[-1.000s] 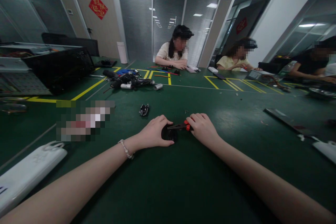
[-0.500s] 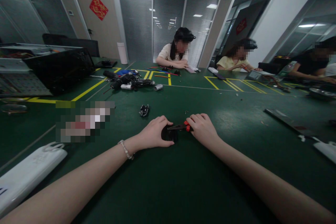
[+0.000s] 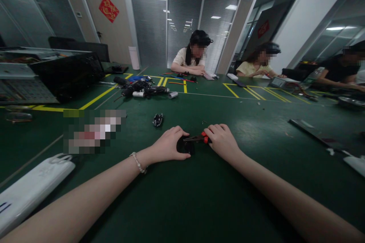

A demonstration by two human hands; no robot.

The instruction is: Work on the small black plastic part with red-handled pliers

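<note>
My left hand [image 3: 168, 145] curls around a small round black part [image 3: 185, 147] that lies on the green table [image 3: 199, 197]; a bracelet sits on that wrist. My right hand [image 3: 222, 141] is closed on the red handles of a small pair of pliers [image 3: 196, 138]. The pliers' dark jaws point left and reach over the black part. Both hands rest on the table close together.
A small black piece [image 3: 157, 120] lies just beyond my left hand. A heap of black tools and silver cylinders [image 3: 142, 88] sits further back left, beside an open computer case [image 3: 42, 76]. A white object [image 3: 31, 190] lies near left. Three people sit at the far side.
None beyond a slight shift of the camera; both hands stay on the black part and the pliers.
</note>
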